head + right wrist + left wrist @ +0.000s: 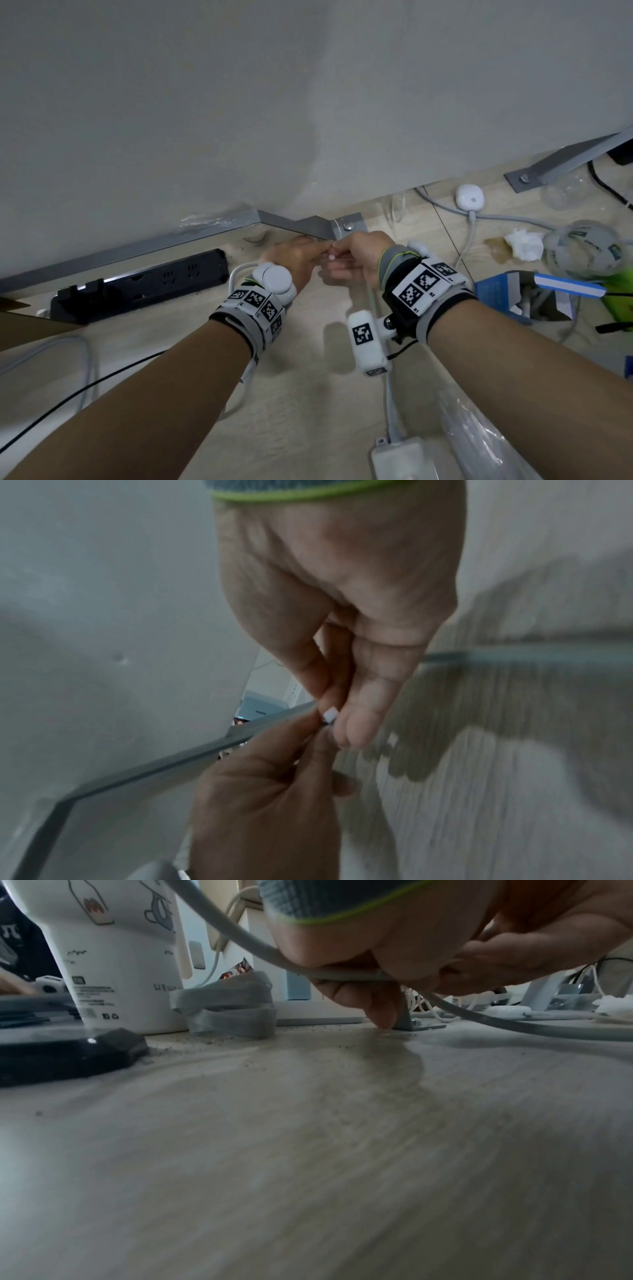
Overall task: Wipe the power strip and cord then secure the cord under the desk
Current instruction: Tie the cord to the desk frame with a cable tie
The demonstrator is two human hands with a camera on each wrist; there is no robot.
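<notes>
A white power strip [400, 459] lies on the wooden floor at the bottom of the head view. Its grey cord [390, 404] runs up towards my hands. Both hands meet just below a grey metal desk bracket [308, 228]. My left hand [294, 260] holds the grey cord [240, 934] inside its curled fingers [380, 1007], just above the floor. My right hand [342, 615] pinches a small white piece [330, 714], perhaps a tie, between thumb and fingertips. The left hand's fingertips [318, 739] touch that same piece. What it is stays blurred.
A black power strip [144, 284] lies along the grey desk frame at the left. To the right are a round white adapter [468, 197], a crumpled tissue [524, 243] and a blue box [527, 294]. A white cup [113, 947] and grey tape [229, 1007] stand nearby.
</notes>
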